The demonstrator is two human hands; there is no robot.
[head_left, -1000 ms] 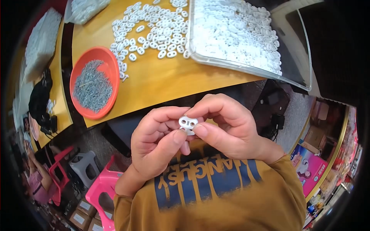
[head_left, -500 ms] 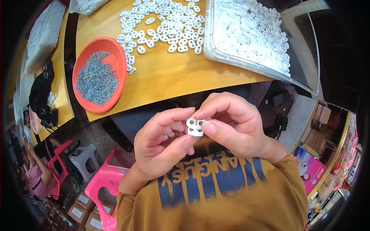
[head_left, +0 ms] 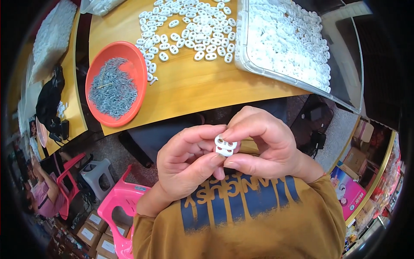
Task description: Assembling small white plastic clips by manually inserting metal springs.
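Observation:
A white two-hole plastic cord lock (head_left: 225, 146) is held up between my hands, in front of my chest and below the table's near edge. My left hand (head_left: 187, 157) pinches it from the left, with thumb and forefinger at its side. My right hand (head_left: 267, 144) is curled round its right side, forefinger at the top and thumb near the lower edge. Both hands are closed, and the fingers hide part of the piece. Ahead on the table lie many similar white two-hole pieces (head_left: 188, 43). An orange-red bowl (head_left: 141, 93) holds a heap of small grey metal springs (head_left: 113, 93).
A clear plastic bin (head_left: 276, 77) full of white pieces stands at the table's (head_left: 194, 86) right. On the left are another table with a dark cloth (head_left: 47, 103), a pink chair (head_left: 116, 198), a grey stool (head_left: 97, 177) and a seated person (head_left: 47, 194). Cardboard boxes (head_left: 90, 231) sit lower left.
The cord lock has turned a little between my fingers. My right thumb has slid down off its front to its lower edge. The whole view has shifted slightly.

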